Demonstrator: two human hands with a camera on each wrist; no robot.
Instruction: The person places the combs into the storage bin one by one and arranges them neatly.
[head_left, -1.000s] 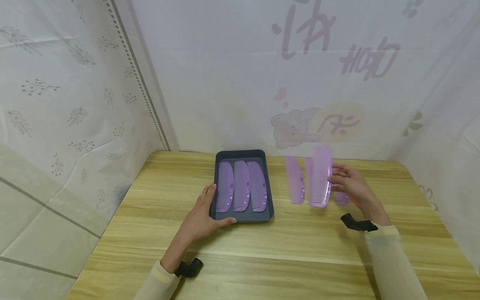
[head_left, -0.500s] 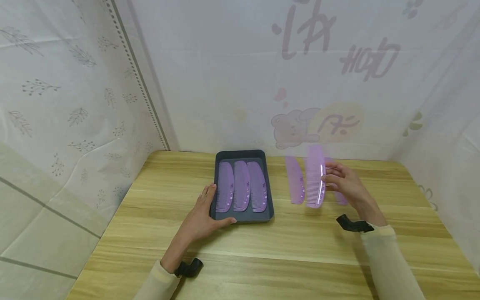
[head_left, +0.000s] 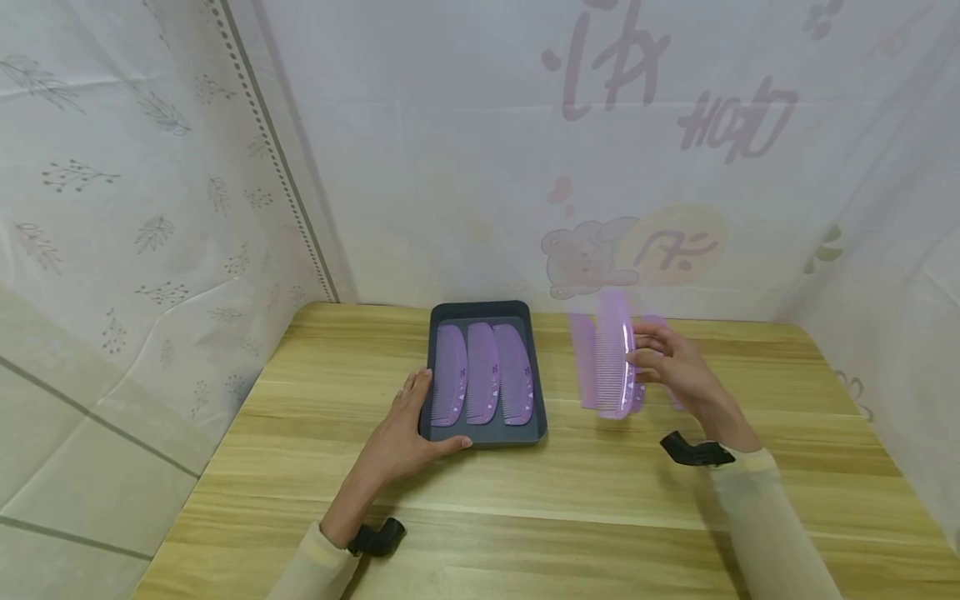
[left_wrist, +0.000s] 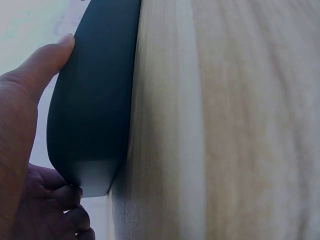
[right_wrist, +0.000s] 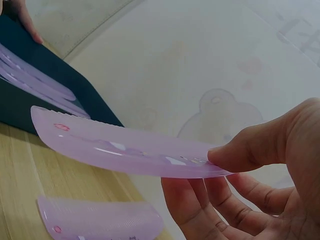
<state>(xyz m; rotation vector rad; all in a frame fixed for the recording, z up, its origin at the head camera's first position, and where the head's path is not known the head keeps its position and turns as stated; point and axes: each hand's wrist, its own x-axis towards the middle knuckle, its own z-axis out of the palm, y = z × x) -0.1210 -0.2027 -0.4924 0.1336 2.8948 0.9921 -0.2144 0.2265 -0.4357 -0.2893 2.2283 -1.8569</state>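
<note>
My right hand pinches a translucent purple comb by its spine, thumb on top and fingers below. In the right wrist view this comb is raised over the table, with another comb lying under it. A dark grey tray holds three similar combs side by side, teeth to the left. My left hand grips the tray's near left corner, thumb at the front rim and fingers along the left side. The left wrist view shows the thumb against the tray wall.
On the wooden table, right of the tray, a loose comb lies partly behind the held one. More comb parts show around the right hand, largely covered. A printed cloth wall rises along the table's back edge; another cloth hangs at left.
My right hand has carried the pinched comb leftward, toward the tray, and it now overlaps the leftmost loose comb. The left hand and tray have stayed put.
</note>
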